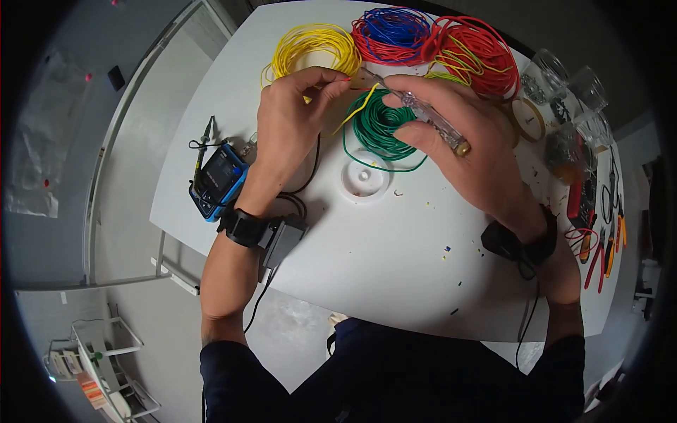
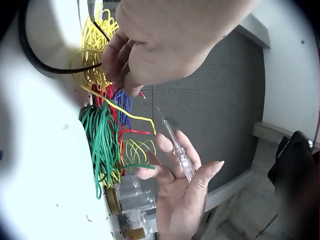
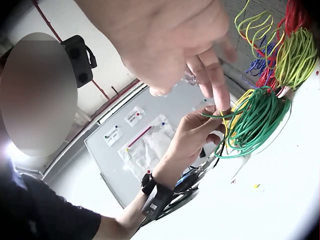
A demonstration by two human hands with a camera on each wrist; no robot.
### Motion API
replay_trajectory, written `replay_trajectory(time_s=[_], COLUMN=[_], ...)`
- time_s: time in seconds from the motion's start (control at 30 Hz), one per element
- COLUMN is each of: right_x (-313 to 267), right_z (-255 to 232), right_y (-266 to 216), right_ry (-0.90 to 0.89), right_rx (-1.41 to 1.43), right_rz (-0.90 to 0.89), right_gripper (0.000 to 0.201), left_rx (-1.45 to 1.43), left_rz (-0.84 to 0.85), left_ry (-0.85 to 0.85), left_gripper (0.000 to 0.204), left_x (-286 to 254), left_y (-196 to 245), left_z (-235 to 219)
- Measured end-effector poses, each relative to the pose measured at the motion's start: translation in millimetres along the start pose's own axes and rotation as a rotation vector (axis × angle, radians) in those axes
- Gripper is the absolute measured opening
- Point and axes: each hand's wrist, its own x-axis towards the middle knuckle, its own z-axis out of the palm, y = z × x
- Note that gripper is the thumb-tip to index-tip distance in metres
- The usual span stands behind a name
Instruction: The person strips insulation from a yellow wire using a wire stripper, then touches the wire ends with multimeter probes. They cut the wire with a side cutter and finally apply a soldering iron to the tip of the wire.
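Note:
My left hand [image 1: 288, 116] is above the table beside the yellow wire coil [image 1: 296, 49], its thumb and fingertips pinching a thin red wire [image 2: 143, 95] whose end sticks out. Across from it, my right hand [image 1: 476, 130] holds a voltage tester screwdriver [image 1: 438, 123] with a clear handle and brass end cap. The screwdriver's slim blade points toward the left hand in the left wrist view. Between the hands lies a green wire coil [image 1: 381, 134], and a yellow wire end [image 1: 363, 109] stands up over it. The left fingers partly hide the red wire.
A white round dish [image 1: 364, 194] sits in front of the green coil. Red-and-blue wire [image 1: 391, 32] and red wire coils [image 1: 486, 56] lie behind. At left is a blue handheld meter [image 1: 222, 180]; clear jars [image 1: 587, 88] and pliers [image 1: 596, 264] line the right edge.

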Motion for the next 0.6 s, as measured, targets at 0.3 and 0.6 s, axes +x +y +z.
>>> replay_trajectory(time_s=[0.3,0.6], right_x=[1,-2], right_z=[16,15], right_y=[9,10], right_ry=[-0.025,-0.047], right_rx=[-0.108,-0.129], right_rz=[-0.025,-0.023], right_gripper=[0.048,0.046], left_rx=[0.105,0.114], left_rz=[-0.017,0.024], left_ry=[-0.015,-0.012], left_gripper=[0.019,0.018], left_x=[0,0], left_y=[3,1], left_z=[-4,-2])
